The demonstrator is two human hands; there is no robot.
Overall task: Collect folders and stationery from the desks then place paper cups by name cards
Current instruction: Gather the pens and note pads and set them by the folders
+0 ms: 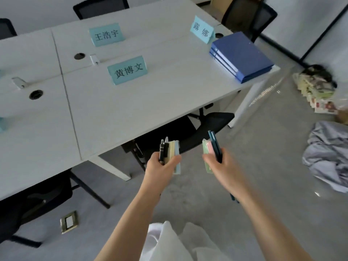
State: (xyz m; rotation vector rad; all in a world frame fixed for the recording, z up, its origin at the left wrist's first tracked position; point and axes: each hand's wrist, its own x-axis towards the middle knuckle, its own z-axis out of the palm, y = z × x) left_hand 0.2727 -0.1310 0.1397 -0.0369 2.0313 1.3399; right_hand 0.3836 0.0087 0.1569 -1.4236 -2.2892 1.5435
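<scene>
Gripping black pens (pixel 163 150) and pastel sticky-note pads (pixel 174 157), the left hand (pixel 160 166) hovers; the right hand (pixel 220 162) clutches teal pencils (pixel 215 146) with green-pink notes (pixel 207 147).

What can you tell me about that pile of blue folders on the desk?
The blue folders are a stack of what looks like three, all closed, lying flat one on another at the far right corner of the white desk. Their covers look like smooth plastic or coated board, with paler edges facing left. The stack sits askew to the desk edge, close beside a light blue name card. Neither hand touches it.
</scene>
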